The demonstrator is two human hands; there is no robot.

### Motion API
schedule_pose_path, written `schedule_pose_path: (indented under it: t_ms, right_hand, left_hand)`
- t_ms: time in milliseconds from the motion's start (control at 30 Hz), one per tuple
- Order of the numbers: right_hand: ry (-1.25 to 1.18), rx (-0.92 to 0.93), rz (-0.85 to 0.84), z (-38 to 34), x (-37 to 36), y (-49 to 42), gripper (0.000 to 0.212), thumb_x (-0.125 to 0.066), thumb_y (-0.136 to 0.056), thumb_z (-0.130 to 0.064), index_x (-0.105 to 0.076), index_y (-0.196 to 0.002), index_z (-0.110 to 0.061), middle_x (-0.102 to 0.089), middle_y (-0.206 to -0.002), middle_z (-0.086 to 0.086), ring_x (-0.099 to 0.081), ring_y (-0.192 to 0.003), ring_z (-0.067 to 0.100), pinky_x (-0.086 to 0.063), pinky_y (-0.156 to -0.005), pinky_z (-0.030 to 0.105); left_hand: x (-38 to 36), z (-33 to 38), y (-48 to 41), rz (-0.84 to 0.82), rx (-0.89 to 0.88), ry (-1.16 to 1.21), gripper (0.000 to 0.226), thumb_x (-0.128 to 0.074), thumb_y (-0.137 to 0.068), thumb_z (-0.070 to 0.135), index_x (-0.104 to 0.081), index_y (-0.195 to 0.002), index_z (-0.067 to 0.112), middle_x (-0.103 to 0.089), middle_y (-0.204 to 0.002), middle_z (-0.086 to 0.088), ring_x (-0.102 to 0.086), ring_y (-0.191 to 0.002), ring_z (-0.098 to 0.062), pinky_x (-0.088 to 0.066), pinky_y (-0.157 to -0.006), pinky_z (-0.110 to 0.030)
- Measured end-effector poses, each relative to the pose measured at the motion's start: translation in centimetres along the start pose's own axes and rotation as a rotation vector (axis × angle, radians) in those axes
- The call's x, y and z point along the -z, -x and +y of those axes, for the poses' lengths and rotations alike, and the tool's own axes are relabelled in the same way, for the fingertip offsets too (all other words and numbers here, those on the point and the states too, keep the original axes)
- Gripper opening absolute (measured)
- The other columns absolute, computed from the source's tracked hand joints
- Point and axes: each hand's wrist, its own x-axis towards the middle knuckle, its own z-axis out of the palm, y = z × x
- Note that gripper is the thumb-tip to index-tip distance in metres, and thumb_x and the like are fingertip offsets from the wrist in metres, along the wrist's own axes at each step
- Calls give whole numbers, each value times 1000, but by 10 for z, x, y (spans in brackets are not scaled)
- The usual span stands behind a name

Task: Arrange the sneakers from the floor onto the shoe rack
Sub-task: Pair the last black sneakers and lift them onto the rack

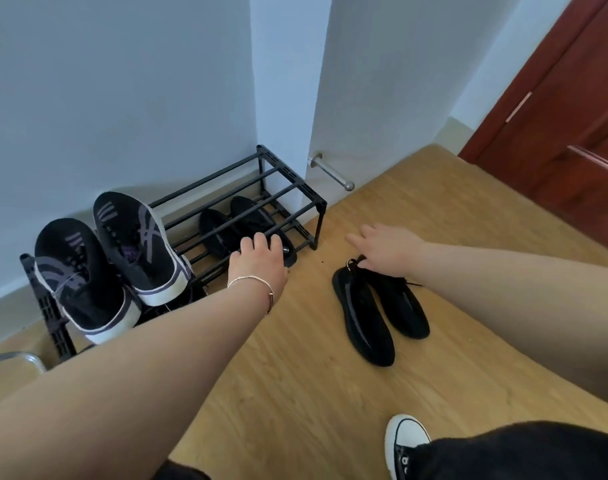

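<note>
Right, my left hand [259,259] is palm down at the front edge of the shoe rack [288,188], fingers curled over the heels of the black pair on the lower tier [226,226], holding nothing that I can confirm. My right hand [387,249] is spread and empty, fingertips right at the heels of the black sneakers on the floor [378,306], not gripping them yet. Those two lie side by side on the wood floor [295,393], just off the rack's right front corner, toes toward me. The purple-striped pair [115,261] already sits on the top tier, left end. Step in hand: squaring the lower pair, reaching for the floor pair. Next: pinch both heels together, lift, set them on the free right half of the top bars.
</note>
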Motion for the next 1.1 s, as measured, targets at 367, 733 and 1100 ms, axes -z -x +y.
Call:
schedule_pose_path:
  t_ms: [367, 733, 1100]
  right_hand:
    - [-209, -103, -74, 68, -69, -31, 60, -55, -98, -42, -32, -149, -18, -50, -135, 15, -55, -115, 35, -53, -83, 45]
    - [-454, -79, -125, 130, -173, -89, 59, -62, -97, -33, -39, -151, -22, -43, -149, 15, -49, -129, 37, -45, -102, 43]
    - [-481, 225, -230, 137, -216, -128, 47, -57, -101, -26, -50, -147, -27, -29, -163, 6, -38, -142, 33, -35, -114, 40]
  left_hand:
    - [-42, 74, -20, -199, 91, 224, 69, -48, -97, 52, -28, -150, 15, -37, -149, -13, -40, -132, -34, -42, -106, -42]
    - [-97, 132, -79, -306, 183, 342, 72, -53, -93, 57, -28, -154, 29, -33, -155, -6, -45, -133, -32, -49, -103, -44]
    - [-133, 173, -145, -384, 124, 579, 52, -55, -100, 36, -42, -150, 32, -41, -154, -3, -49, -133, -26, -45, -102, -35]
